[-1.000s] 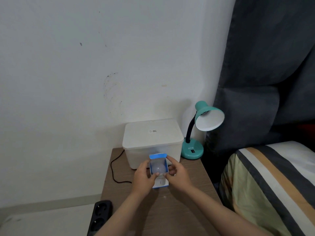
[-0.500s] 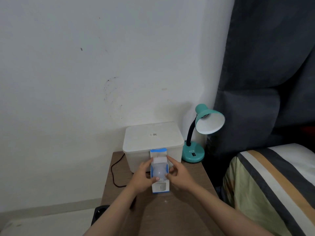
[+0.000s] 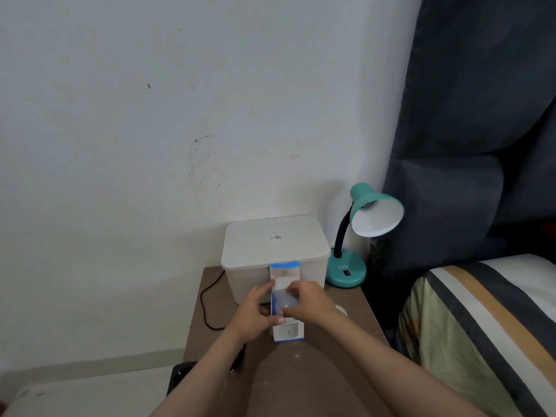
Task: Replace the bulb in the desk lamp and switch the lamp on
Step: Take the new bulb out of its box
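Observation:
A blue-and-white bulb box stands upright on the brown bedside table, its top flap folded up. My left hand grips the box's left side. The fingers of my right hand close around the white bulb at the box's open top. A teal desk lamp with a black gooseneck stands at the table's back right; its white-lined shade faces right and forward, unlit. Whether a bulb sits in the shade I cannot tell.
A white lidded plastic container sits against the wall behind the box. A dark cable runs over the table's left edge. A black power strip lies on the floor at left. A striped bed and dark curtain stand right.
The box's flap has been lifted further up. My right hand has moved over the box's open top and closed its fingers on the bulb. The view has shifted slightly downward.

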Available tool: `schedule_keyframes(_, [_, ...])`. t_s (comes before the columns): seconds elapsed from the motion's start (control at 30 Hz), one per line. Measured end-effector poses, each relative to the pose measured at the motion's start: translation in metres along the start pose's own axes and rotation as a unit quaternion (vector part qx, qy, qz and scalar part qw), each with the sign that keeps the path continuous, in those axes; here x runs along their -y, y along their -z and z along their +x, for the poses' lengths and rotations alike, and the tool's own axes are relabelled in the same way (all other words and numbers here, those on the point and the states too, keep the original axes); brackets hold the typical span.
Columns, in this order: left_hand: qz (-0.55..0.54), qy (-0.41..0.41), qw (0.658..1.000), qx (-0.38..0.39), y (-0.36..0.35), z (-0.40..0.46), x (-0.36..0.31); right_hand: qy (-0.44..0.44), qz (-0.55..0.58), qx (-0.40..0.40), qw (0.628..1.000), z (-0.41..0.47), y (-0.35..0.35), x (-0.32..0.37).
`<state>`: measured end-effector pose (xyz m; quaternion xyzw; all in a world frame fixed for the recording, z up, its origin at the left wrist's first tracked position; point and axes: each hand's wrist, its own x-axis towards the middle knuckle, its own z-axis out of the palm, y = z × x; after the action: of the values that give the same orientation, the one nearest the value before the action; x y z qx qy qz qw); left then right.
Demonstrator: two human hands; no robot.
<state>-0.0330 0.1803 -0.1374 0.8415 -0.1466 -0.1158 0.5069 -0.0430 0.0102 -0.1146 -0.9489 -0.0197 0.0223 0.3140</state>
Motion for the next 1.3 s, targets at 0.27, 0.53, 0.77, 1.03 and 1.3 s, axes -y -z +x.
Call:
schedule_keyframes(0.27, [-0.011,-0.011,1.0,-0.013,-0.002,-0.006,-0.004,-0.007,0.074,-0.053,0.996,-0.014,0.007,0.001])
schedule_keyframes(0.53, [0.001,-0.001,1.0,-0.024,0.0,-0.003,-0.004,-0.001,0.212,-0.166,0.963,-0.023,0.025,0.014])
schedule_keyframes(0.77, [-0.003,0.004,0.999,-0.045,-0.002,-0.006,0.0,0.026,0.307,-0.192,0.932,-0.029,0.043,0.013])
schedule_keyframes(1.03, [0.008,-0.031,0.994,-0.107,-0.012,-0.017,-0.01,-0.05,0.137,-0.166,0.975,-0.023,0.028,0.005])
schedule_keyframes(1.3, [-0.018,-0.045,0.99,-0.133,-0.015,-0.023,-0.013,0.001,0.113,-0.171,0.979,-0.03,0.018,0.005])
